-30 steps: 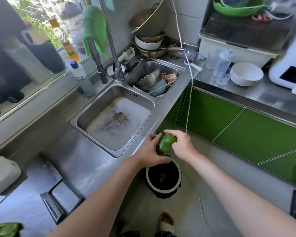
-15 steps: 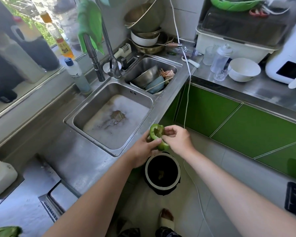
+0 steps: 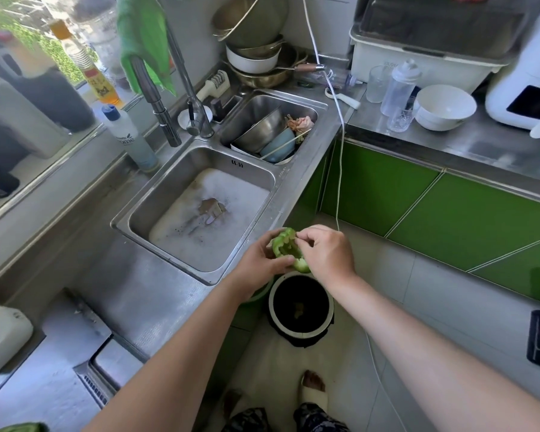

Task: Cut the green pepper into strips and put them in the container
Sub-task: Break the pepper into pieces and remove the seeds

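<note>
A hollowed green pepper piece (image 3: 286, 247) is held in the air above a round black bin (image 3: 300, 307) on the floor, its pale open inside turned up. My left hand (image 3: 258, 268) grips it from below and the left, thumb on its lower rim. My right hand (image 3: 325, 254) curls over its right side, with fingertips pinching at the inner wall near the top. A second green piece (image 3: 22, 427) shows at the bottom left corner, mostly cut off.
The steel double sink (image 3: 200, 219) lies just left of my hands, its small basin (image 3: 272, 132) full of bowls. A white bowl (image 3: 445, 107), bottle and glass stand on the right counter above green cabinet doors (image 3: 449, 213). A white cable (image 3: 340, 169) hangs nearby.
The pepper was turned from its closed green side to its open inside facing up. My right hand's fingers moved into the hollow, and the hands shifted slightly over the bin.
</note>
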Motion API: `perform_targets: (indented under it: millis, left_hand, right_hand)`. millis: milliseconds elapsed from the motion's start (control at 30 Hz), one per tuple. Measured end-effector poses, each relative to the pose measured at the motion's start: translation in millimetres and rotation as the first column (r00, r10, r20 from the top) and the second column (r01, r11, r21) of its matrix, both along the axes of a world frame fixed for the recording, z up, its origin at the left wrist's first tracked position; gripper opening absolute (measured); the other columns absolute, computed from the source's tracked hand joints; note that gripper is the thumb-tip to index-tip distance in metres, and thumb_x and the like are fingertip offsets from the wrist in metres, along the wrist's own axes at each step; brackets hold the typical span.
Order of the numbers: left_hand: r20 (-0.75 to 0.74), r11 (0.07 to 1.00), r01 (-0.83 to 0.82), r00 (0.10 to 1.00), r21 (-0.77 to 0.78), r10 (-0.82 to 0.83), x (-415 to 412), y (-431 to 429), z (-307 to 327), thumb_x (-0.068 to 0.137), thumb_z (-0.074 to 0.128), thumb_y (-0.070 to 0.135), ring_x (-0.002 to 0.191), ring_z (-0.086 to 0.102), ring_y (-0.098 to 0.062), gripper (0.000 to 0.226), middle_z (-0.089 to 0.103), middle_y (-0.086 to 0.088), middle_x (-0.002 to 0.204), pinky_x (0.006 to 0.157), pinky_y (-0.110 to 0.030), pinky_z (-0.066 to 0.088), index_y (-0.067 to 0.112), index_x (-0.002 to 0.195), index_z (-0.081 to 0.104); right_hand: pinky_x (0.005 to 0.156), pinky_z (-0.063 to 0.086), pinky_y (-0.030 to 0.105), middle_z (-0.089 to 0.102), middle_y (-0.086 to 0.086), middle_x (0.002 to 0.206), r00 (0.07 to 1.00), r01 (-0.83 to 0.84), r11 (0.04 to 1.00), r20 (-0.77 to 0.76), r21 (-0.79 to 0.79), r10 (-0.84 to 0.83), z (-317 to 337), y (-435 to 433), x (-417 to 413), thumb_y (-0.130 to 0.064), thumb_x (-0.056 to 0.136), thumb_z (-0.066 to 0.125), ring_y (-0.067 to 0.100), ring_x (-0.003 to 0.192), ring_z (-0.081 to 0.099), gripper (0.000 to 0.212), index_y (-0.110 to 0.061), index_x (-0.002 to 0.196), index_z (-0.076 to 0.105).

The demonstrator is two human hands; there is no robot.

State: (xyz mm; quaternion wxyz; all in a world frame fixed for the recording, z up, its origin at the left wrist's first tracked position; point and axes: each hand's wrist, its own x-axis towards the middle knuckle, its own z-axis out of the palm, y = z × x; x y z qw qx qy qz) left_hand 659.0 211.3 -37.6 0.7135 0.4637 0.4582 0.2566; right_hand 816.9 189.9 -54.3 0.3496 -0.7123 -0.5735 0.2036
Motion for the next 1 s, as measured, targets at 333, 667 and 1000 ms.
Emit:
perform_targets:
  millis: [333, 667, 1000]
  left_hand:
    - [-0.084, 0.995, 0.002, 0.996, 0.1, 0.006, 0.0, 1.8, -6.1, 0.082, 0.065, -0.02, 0.087, 0.069, -0.015, 0.057, 0.066, -0.017, 0.11, 0.079, -0.029, 0.059, 0.009, 0.129, 0.055]
    - [-0.152, 0.999, -0.033, 0.988, 0.027, 0.037, 6.4, 7.4, -3.9, 0.1, 0.055, 0.01, 0.097, 0.07, -0.014, 0.038, 0.068, -0.007, 0.114, 0.078, -0.027, 0.059, 0.018, 0.137, 0.056]
    - [-0.52, 0.94, 0.211, 0.853, 0.27, -0.042, 7.4, 7.9, -15.1, 0.095, 0.066, 0.018, 0.086, 0.06, 0.011, 0.042, 0.067, 0.009, 0.114, 0.083, -0.003, 0.042, 0.029, 0.135, 0.06]
  right_hand:
    - [0.075, 0.051, 0.032, 0.072, -0.004, 0.091, 0.999, 0.017, 0.987, -0.044, -0.159, -0.025, -4.4, 7.6, -4.8, -0.022, 0.077, 0.08, 0.017, 0.084, 0.064, 0.009, -0.017, 0.083, 0.075]
    - [0.072, 0.051, 0.031, 0.07, -0.001, 0.087, 0.989, -0.139, 0.967, 0.026, -0.214, 0.148, -7.3, 11.0, 10.1, -0.019, 0.082, 0.071, 0.024, 0.086, 0.065, 0.008, -0.015, 0.087, 0.076]
    - [0.078, 0.044, 0.03, 0.073, -0.004, 0.101, 0.899, -0.017, 0.845, 0.361, -0.534, 0.246, -13.2, 3.2, 29.8, -0.046, 0.096, 0.06, 0.023, 0.102, 0.066, 0.024, -0.028, 0.097, 0.075]
